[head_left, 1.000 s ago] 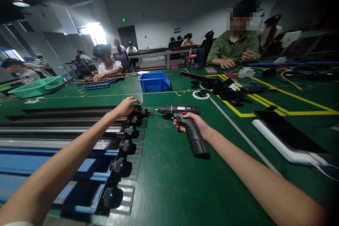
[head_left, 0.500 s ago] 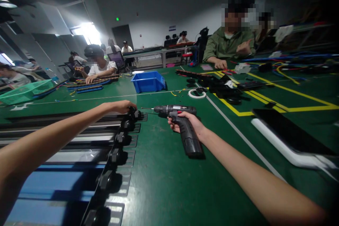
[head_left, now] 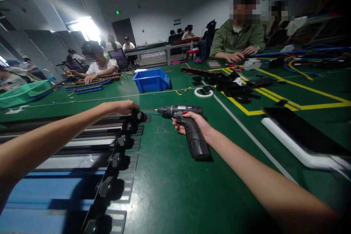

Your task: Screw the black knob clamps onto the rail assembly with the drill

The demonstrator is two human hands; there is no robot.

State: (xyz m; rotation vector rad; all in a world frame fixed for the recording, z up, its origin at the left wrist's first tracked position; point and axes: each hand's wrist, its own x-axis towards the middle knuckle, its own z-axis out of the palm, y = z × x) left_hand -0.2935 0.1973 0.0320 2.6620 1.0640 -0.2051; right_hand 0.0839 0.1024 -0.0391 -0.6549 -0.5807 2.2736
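Note:
My right hand is wrapped round the grip of a black cordless drill, whose long thin bit points left. The bit's tip is close to the black knob at the far end of a row. My left hand has its fingers closed at that far knob, on a dark part I cannot make out. Long rails in blue, white and black lie side by side under my left arm. Each ends in a black knob and a slotted dark bracket on the green table.
Beyond my hands are a blue bin, a white ring and black parts. A white device with a dark top lies at the right. A green basket stands far left. A person works across the table.
The view has shifted slightly. Both my hands keep nearly the same place, with the drill still held. The person across has lowered a raised hand to the table.

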